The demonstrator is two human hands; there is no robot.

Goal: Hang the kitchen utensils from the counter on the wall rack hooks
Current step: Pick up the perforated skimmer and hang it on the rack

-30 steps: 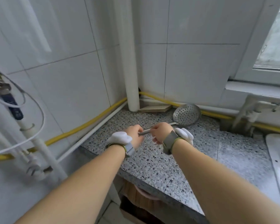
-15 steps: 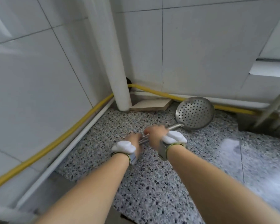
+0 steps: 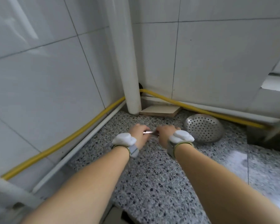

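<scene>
- Left hand (image 3: 138,135) curled shut round end of skimmer handle (image 3: 148,132), knuckles up.
- Right hand (image 3: 166,134) also clenched on same handle, just right of left hand; short bit of metal shaft showing btwn the two fists.
- White pads strapped on both wrists.
- Perforated steel skimmer (image 3: 204,127): round dished bowl w/ rows of holes, lying on speckled granite counter (image 3: 152,183), right of white corner pipe (image 3: 128,62).
- Wooden board (image 3: 159,110) flat at pipe's foot.
- Yellow hose (image 3: 68,139) along wall base both sides of pipe, passing just behind skimmer bowl.
</scene>
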